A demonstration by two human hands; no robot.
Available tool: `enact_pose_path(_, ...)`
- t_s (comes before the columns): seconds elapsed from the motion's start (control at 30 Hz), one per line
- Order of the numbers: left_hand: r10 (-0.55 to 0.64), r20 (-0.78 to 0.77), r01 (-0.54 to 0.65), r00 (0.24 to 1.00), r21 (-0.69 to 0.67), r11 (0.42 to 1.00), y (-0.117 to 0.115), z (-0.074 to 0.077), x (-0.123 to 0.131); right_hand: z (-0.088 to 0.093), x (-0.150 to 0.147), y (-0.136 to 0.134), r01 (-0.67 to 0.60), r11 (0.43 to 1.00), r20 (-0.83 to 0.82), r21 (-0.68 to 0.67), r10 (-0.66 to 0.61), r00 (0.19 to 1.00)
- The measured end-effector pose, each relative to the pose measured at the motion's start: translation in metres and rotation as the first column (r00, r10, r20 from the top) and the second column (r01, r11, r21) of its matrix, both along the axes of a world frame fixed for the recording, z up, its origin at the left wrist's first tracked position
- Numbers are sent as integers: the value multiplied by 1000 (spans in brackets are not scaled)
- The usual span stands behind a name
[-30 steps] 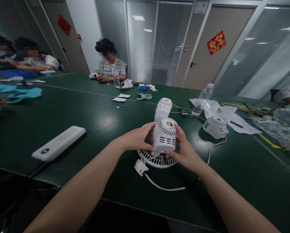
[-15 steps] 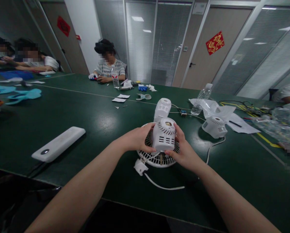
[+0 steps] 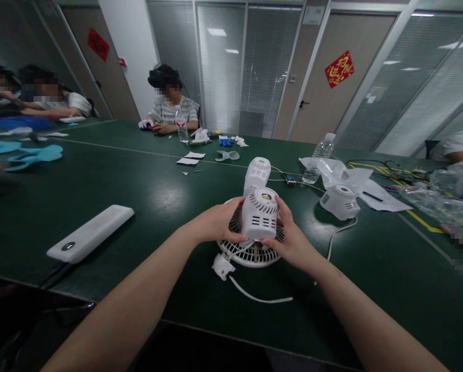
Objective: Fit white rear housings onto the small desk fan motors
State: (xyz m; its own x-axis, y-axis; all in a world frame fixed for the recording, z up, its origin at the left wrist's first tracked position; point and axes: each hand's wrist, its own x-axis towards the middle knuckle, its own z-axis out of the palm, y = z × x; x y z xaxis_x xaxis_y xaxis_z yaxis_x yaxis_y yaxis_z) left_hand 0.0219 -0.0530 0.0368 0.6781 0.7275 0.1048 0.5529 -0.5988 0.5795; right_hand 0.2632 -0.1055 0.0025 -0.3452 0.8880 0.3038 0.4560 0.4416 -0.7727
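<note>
Between my two hands is a white fan motor housing (image 3: 260,214) with vent slots and a hole in its top. My left hand (image 3: 226,219) grips its left side, and my right hand (image 3: 288,232) grips the right, both thumbs at its lower edge. Beneath it a round white fan grille (image 3: 250,256) lies on the green table. A small white part (image 3: 222,267) with a short white cable (image 3: 258,299) rests at the grille's front left. Just behind stands another white housing (image 3: 257,173). My palms hide the sides of the held housing.
A white power bank (image 3: 92,232) lies at left. Right of my hands are a third white housing (image 3: 340,200) with a cable, a water bottle (image 3: 320,158) and plastic wrap. Farther back are paper scraps (image 3: 188,161) and a small fan blade (image 3: 227,155). A person (image 3: 171,108) sits opposite.
The view has shifted slightly, so everything appears a little farther left. Both hands keep their hold on the housing, which has not visibly moved on the grille.
</note>
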Motion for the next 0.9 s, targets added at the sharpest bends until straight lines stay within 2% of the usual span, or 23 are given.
enact_pose_path(0.43,-38,23,37,999,39,999,-2,1,0,1,0,-2,29,999,58,-17,-28,998)
enact_pose_path(0.9,-19,12,18,1000,57,998,-4,4,2,2,-1,-3,18,1000,39,17,-19,999)
